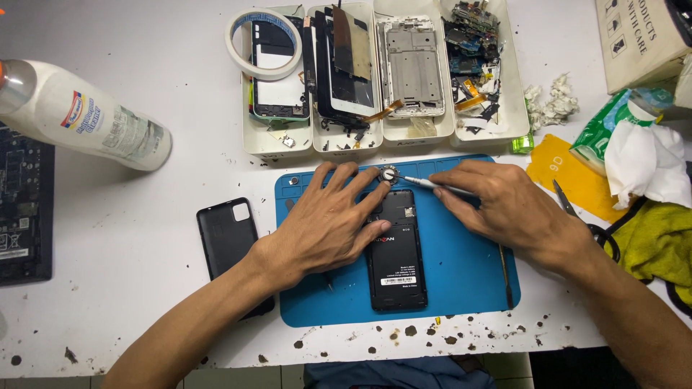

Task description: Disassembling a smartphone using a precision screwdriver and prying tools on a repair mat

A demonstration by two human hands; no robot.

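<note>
Opened black phone (395, 248), long axis running away from the person at the centre of the blue mat (461, 281): left hand (324, 223) spread flat, pinning its upper left; right hand (504, 205) pinching a screwdriver (425, 184), tip at the phone's top edge.

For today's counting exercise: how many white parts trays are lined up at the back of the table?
4, side by side behind the blue mat: far-left tray, second tray, third tray, far-right tray. None seems hidden.
</note>
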